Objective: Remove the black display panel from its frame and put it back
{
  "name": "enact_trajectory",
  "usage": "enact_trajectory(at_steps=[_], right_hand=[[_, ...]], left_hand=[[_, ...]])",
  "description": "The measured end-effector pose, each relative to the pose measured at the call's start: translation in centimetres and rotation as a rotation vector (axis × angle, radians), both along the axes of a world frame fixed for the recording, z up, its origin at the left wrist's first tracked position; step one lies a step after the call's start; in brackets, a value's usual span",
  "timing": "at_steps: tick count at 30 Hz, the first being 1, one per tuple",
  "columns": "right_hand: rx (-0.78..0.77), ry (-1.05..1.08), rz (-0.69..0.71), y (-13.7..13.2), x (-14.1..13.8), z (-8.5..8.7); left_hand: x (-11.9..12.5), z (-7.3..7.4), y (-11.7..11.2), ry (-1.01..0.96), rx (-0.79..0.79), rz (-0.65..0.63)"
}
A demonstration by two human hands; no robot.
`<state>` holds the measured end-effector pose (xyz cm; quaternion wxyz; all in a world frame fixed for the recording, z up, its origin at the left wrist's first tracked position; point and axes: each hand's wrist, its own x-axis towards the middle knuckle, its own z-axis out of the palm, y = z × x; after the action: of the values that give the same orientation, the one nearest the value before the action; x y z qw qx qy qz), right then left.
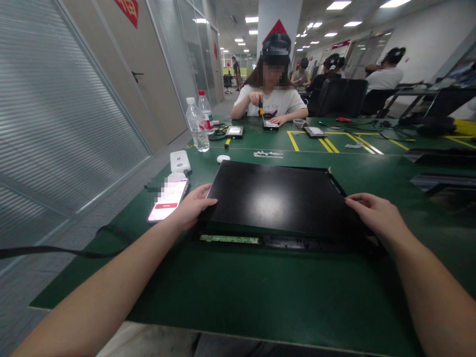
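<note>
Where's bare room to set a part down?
Bare: the table strip between the black frame and near edge; also right of the right hand, short of the dark parts. Crowded: left, with phone, power bank, bottles; beyond the black panel, with drive-like units.

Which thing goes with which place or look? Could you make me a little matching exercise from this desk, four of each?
1. Left hand
2. Green strip
3. Phone
4. Right hand

A. At the right edge of the black panel
B. Screen lit
C. At the panel's left edge
D. Along the panel's near side

Pairs: 1-C, 2-D, 3-B, 4-A
</note>
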<state>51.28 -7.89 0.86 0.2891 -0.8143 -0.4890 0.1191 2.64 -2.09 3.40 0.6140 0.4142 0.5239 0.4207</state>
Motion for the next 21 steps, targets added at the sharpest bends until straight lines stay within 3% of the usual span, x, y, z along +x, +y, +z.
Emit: enact_trajectory(at_steps=[7,21], right_hand=[[0.043,-0.004,-0.029,-0.22,-0.63,0.37],[-0.016,0.002,-0.067,0.05,-0.32,0.30]], left_hand=[[0.27,0.36,-0.16,-0.006,-0.009,0.005],[-0.11,-0.14,0.03,-0.019,0.002,-0.009]])
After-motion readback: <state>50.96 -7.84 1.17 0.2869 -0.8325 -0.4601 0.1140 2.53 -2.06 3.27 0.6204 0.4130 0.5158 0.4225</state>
